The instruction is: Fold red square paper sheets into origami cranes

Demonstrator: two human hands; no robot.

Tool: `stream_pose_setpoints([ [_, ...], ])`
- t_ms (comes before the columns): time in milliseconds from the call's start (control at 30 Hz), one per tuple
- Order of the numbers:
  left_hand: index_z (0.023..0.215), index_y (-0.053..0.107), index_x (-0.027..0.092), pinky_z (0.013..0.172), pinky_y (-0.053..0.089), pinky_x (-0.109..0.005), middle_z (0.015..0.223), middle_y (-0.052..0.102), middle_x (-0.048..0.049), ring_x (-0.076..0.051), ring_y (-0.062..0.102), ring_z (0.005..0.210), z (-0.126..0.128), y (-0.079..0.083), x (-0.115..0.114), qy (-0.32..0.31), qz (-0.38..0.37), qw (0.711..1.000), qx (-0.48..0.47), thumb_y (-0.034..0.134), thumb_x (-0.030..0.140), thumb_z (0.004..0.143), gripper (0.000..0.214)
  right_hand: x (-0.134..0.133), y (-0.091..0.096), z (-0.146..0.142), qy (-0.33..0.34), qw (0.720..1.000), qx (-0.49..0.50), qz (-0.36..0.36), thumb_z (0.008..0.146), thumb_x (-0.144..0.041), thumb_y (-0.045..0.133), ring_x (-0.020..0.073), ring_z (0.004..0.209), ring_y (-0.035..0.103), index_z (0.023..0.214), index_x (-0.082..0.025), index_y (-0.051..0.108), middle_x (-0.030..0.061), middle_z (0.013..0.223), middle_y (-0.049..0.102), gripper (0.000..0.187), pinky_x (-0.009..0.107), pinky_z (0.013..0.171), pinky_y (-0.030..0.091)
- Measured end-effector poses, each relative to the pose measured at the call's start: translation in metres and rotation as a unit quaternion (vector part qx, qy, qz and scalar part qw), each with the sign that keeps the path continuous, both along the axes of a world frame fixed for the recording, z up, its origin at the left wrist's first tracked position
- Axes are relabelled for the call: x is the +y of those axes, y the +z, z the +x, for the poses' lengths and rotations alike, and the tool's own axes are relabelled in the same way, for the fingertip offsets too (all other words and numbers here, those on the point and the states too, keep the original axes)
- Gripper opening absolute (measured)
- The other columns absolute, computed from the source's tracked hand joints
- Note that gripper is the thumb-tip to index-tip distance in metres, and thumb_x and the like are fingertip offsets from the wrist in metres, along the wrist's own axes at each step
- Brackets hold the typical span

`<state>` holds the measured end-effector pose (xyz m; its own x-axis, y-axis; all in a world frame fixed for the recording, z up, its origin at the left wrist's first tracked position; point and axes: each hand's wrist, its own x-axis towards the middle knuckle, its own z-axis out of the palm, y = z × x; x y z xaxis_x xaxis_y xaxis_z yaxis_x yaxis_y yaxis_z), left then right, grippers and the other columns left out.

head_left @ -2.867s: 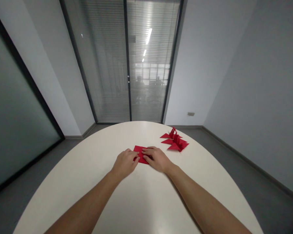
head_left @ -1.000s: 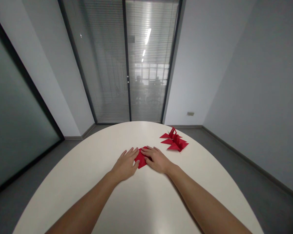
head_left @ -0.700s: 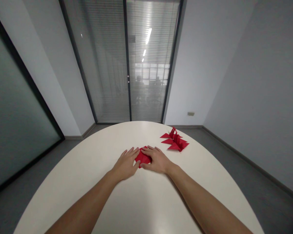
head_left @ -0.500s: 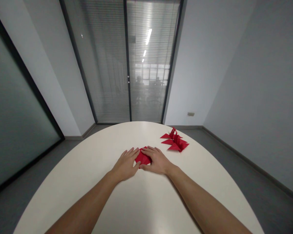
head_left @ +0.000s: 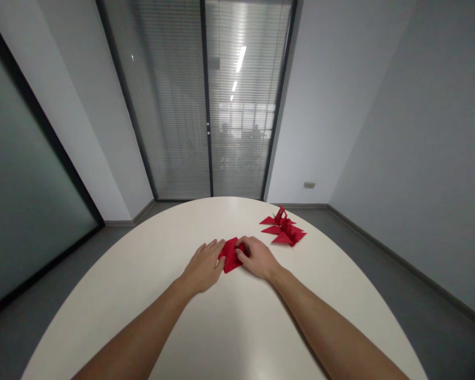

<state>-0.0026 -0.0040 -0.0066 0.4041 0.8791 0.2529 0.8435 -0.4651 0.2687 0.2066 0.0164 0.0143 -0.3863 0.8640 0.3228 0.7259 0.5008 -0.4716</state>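
Observation:
A small folded piece of red paper (head_left: 230, 255) lies on the white round table (head_left: 229, 327), between my two hands. My left hand (head_left: 203, 266) rests flat with fingers stretched out, its fingertips pressing the paper's left edge. My right hand (head_left: 256, 257) has its fingers curled and pinches the paper's right side. Part of the paper is hidden under both hands.
Several finished red folded paper figures (head_left: 284, 229) sit in a small pile further back on the right of the table. Behind the table stand glass doors with blinds (head_left: 206, 100) and grey walls.
The paper went from a flat rectangle to a smaller pointed shape. My left hand spread flat. My right hand's fingers, flat half a second ago, have curled and pinched the paper.

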Motion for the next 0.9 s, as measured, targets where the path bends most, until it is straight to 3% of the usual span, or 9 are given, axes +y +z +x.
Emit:
stream_pose_setpoints([
  [233,0.147,0.043,0.016,0.116,0.032,-0.048,0.149,0.051,-0.0134,-0.027,0.044,0.140,0.0007,-0.0006,0.0004,0.003,0.012,1.000,-0.008,0.033,0.029,0.101,0.048,-0.0015,0.0035,0.0005,0.021,1.000,-0.003,0.001,0.079,-0.017,0.056,0.0214,0.091,0.060,0.100,-0.019,0.066,0.0056,0.092,0.069,0.023,0.031,0.084,0.043],
  [567,0.145,0.046,0.016,0.115,0.034,-0.050,0.148,0.052,-0.0148,-0.028,0.045,0.140,-0.0005,-0.0028,0.0013,-0.001,0.021,0.999,-0.028,0.035,0.033,0.101,0.048,-0.0019,0.0044,0.0008,0.030,0.999,-0.009,0.008,0.087,-0.024,0.054,0.0209,0.087,0.060,0.091,-0.019,0.065,0.0056,0.088,0.068,0.013,0.031,0.080,0.044],
  [900,0.145,0.046,0.016,0.115,0.034,-0.050,0.147,0.053,-0.0144,-0.029,0.047,0.138,0.0000,-0.0014,0.0016,0.000,0.024,0.999,-0.025,0.037,0.031,0.101,0.048,0.0008,0.0004,0.0028,0.038,0.999,0.003,0.007,0.072,-0.014,0.057,0.0220,0.087,0.060,0.091,-0.020,0.066,0.0044,0.089,0.069,0.022,0.031,0.080,0.044],
])
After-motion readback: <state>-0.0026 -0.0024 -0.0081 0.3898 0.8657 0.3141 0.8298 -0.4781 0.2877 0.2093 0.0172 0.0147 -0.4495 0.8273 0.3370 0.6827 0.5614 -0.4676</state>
